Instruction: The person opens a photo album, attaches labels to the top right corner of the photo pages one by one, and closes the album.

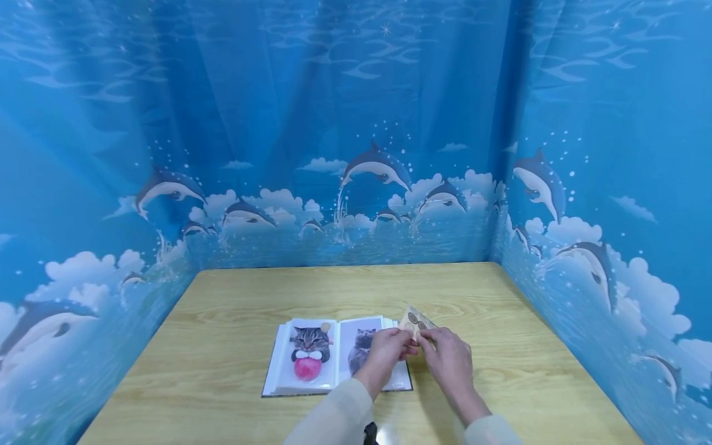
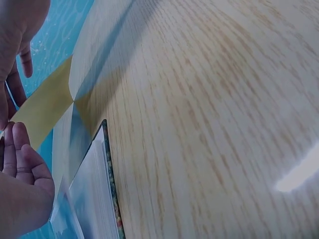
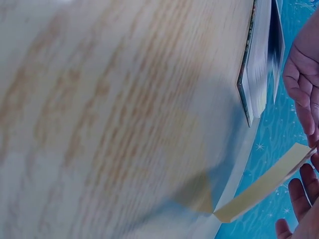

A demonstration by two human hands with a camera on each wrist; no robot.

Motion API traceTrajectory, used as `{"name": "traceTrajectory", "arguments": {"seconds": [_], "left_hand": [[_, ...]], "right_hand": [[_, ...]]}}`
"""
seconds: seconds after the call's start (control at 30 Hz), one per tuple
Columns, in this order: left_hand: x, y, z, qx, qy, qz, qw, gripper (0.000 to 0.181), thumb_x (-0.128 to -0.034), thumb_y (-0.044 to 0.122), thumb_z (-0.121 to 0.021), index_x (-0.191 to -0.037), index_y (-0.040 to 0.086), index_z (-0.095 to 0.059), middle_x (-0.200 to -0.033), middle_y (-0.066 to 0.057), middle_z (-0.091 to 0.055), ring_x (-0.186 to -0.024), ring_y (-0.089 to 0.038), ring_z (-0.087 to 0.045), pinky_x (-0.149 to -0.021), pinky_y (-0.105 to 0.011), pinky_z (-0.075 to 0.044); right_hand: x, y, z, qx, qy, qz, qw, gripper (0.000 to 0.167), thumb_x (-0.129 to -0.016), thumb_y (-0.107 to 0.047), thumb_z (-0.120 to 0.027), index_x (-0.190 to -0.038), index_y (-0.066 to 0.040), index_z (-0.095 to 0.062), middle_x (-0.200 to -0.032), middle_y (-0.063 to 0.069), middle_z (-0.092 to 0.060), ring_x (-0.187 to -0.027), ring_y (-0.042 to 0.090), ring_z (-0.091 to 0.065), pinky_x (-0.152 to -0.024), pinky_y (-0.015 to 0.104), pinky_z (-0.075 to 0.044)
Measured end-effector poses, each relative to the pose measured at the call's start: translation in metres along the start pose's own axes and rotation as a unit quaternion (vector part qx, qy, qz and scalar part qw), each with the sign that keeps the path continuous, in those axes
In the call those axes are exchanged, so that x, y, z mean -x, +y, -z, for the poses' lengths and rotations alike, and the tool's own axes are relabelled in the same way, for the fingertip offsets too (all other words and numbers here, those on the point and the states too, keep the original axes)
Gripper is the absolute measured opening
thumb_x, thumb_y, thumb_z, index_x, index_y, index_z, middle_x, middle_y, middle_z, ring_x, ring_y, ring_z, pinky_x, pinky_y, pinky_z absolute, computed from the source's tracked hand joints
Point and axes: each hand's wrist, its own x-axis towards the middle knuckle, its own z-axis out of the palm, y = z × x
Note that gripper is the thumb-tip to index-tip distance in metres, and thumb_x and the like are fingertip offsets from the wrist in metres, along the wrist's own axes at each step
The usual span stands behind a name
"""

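Card sheet (image 1: pixel 418 321) with dark round marks lies at the album's right edge, tilted, held between the two hands. Left hand (image 1: pixel 389 350), nearer the open album (image 1: pixel 281 366) and partly covering its right page, pinches the sheet's near side; right hand (image 1: pixel 449 360), wholly right of the album, pinches close beside it. From the fingertips the sheet reaches away from the person, its top edge sloping away from the album; I cannot tell its long axis.

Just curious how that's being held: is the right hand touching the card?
Touching. The head view shows the right hand pinching the near edge of the card, with no gap between.
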Motion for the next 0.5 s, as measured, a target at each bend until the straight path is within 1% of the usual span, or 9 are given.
{"name": "traceTrajectory", "arguments": {"seconds": [0.1, 0.17, 0.37, 0.5], "left_hand": [[0.0, 0.0009, 0.0002, 0.001, -0.001, -0.001, 1.0, 0.019, -0.0909, 0.011, -0.063, -0.099, -0.004, -0.069, -0.084, -0.011, -0.074, -0.068, -0.013, -0.069, -0.065, -0.027, -0.054], [0.0004, 0.0017, 0.0008, -0.004, -0.003, -0.003, 1.0, 0.018, -0.0913, 0.01, -0.063, -0.099, -0.005, -0.069, -0.084, -0.011, -0.074, -0.069, -0.013, -0.069, -0.067, -0.029, -0.055], [0.0005, 0.0022, 0.0017, -0.023, 0.0, -0.003, 0.9997, 0.016, -0.0928, 0.01, -0.063, -0.098, -0.003, -0.071, -0.083, -0.009, -0.073, -0.071, -0.015, -0.069, -0.075, -0.039, -0.058], [0.0008, 0.0019, 0.0017, -0.034, 0.006, -0.002, 0.9994, 0.016, -0.0932, 0.011, -0.063, -0.097, -0.002, -0.071, -0.082, -0.007, -0.073, -0.072, -0.016, -0.069, -0.078, -0.042, -0.057]], "right_hand": [[-0.0007, -0.0001, -0.0008, -0.001, 0.005, 0.0, 1.0, 0.018, -0.087, -0.019, -0.076, -0.102, -0.01, -0.076, -0.098, 0.008, -0.072, -0.086, 0.029, -0.066, -0.083, 0.055, -0.048], [-0.0009, -0.0004, -0.001, -0.002, 0.006, -0.001, 1.0, 0.017, -0.087, -0.019, -0.076, -0.102, -0.01, -0.076, -0.099, 0.009, -0.072, -0.087, 0.029, -0.066, -0.084, 0.056, -0.048], [-0.0003, -0.0021, -0.0006, -0.001, 0.006, -0.003, 1.0, 0.018, -0.086, -0.02, -0.076, -0.102, -0.01, -0.076, -0.099, 0.009, -0.072, -0.088, 0.03, -0.066, -0.084, 0.056, -0.047], [0.0001, -0.0023, -0.0015, 0.003, 0.009, -0.002, 1.0, 0.02, -0.086, -0.022, -0.076, -0.102, -0.01, -0.075, -0.098, 0.009, -0.072, -0.089, 0.03, -0.066, -0.085, 0.056, -0.047]]}}
